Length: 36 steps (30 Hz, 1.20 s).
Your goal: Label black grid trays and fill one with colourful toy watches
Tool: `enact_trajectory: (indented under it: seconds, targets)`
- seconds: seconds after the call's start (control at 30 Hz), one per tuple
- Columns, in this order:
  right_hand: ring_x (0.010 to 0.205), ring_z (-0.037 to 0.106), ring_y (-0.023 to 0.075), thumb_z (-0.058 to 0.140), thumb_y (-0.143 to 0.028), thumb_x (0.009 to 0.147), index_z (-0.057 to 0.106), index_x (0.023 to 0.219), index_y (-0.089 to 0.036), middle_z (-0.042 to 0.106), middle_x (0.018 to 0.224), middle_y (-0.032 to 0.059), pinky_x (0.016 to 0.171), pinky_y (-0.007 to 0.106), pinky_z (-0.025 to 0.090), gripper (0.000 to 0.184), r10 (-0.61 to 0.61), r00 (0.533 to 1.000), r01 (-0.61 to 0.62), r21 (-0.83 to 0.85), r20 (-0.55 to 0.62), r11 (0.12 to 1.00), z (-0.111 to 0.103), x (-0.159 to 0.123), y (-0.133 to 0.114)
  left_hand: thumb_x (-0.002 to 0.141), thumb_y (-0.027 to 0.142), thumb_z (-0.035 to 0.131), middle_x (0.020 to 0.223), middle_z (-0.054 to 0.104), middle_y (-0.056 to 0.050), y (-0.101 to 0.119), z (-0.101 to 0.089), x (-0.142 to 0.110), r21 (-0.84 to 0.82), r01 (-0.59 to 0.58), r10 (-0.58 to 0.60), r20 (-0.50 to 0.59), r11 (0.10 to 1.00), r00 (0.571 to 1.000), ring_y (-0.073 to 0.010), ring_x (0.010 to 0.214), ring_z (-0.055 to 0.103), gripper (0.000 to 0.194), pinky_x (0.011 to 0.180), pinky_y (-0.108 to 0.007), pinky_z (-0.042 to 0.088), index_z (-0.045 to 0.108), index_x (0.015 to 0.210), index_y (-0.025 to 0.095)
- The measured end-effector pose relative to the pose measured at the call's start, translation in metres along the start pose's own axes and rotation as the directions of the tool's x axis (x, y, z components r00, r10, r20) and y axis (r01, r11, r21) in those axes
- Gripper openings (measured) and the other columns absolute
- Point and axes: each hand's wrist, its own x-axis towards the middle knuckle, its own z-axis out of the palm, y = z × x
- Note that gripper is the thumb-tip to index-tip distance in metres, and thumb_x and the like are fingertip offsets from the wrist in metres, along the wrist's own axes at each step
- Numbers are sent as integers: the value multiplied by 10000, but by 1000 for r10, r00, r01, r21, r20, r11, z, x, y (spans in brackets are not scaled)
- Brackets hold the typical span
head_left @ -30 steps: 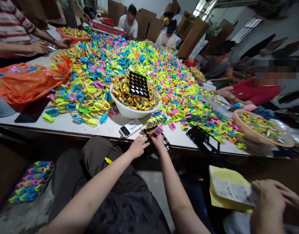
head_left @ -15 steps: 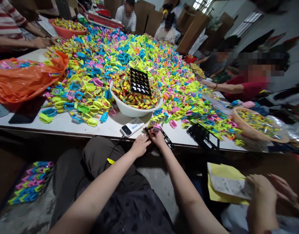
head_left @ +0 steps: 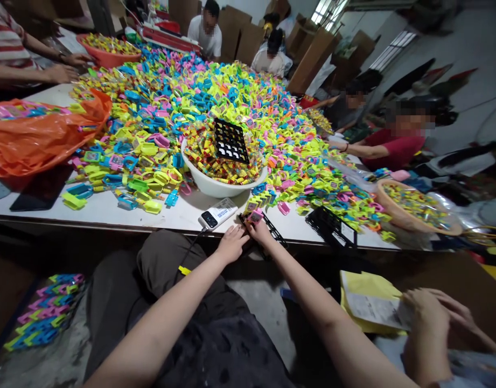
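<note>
My left hand point(head_left: 231, 242) lies at the near table edge, fingers stretched toward a black plastic tray point(head_left: 272, 229) that juts over the edge. My right hand point(head_left: 259, 230) rests on that tray, fingers pinched on a small pink toy watch point(head_left: 256, 216). Behind the tray stands a short row of yellow and pink watches point(head_left: 259, 202). A white power bank point(head_left: 217, 212) with a cable lies just left of my hands.
A white basin point(head_left: 215, 186) of small sticks holds a black grid tray point(head_left: 230, 141). A huge heap of coloured watches point(head_left: 215, 102) covers the table. An orange bag point(head_left: 41, 134) lies left, another black tray point(head_left: 332, 226) right. Several people sit around; a neighbour's hand point(head_left: 425, 318) holds papers.
My hands stay at the tray with only small finger shifts. The view has drifted slightly, and the neighbour's hand with the papers has moved a little left.
</note>
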Motion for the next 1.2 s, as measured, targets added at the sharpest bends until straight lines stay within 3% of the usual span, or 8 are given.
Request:
enact_trajectory:
  seconds: [0.33,0.6,0.73,0.83,0.93,1.07,1.2]
  targets:
    - [781,574,178,405,-249,835,601,854,-159,627,851,91,748,316,480,217,-125,984,113,97,130,989,-14,1,6,756,148,512,1387,361,-66,3,-12,1,-43,21,-20,27,999,999,-216,1325,264,508,1126,-408,186,475,1254,238]
    - [770,577,163,439,-270,827,608,832,-161,634,842,75,745,288,469,201,-97,980,77,121,172,990,-21,2,-4,748,144,521,1328,424,-67,0,-20,6,-89,4,-1,28,996,1000,-208,1291,319,459,1114,-397,226,520,1200,223]
    - [741,585,180,471,-296,816,620,823,-151,643,823,86,694,289,459,208,36,995,-43,71,98,997,-12,0,-18,720,110,507,1166,556,-32,-13,-29,11,-278,27,-32,-17,960,999,-183,1134,483,317,1099,-398,253,638,985,226]
    - [756,591,197,488,-315,813,629,830,-149,647,822,93,681,291,445,219,133,991,-134,54,17,990,1,0,-32,742,109,448,932,641,-9,-24,-35,13,-427,126,-166,-59,896,984,-156,932,571,244,975,-336,409,664,804,204]
    - [760,584,194,485,-320,820,627,822,-149,646,817,91,676,281,433,223,186,982,-183,60,-44,981,10,1,-44,782,109,368,878,640,-26,-27,-38,12,-476,209,-296,-114,854,948,-139,848,581,281,818,-272,481,633,850,171]
    - [703,552,170,543,-277,787,621,834,-144,626,764,66,662,266,418,161,176,982,-170,80,-64,982,7,-4,-52,829,139,336,948,589,-78,-24,-36,9,-528,265,-427,-210,807,880,-134,865,567,246,792,-262,487,560,929,119]
    - [827,529,207,539,-235,790,618,994,-152,619,878,85,781,328,403,234,105,989,-105,9,-103,994,-1,-18,-47,832,203,443,1109,530,-96,-22,-32,17,-568,196,-385,-234,799,893,-121,946,554,324,829,-237,484,485,1145,126]
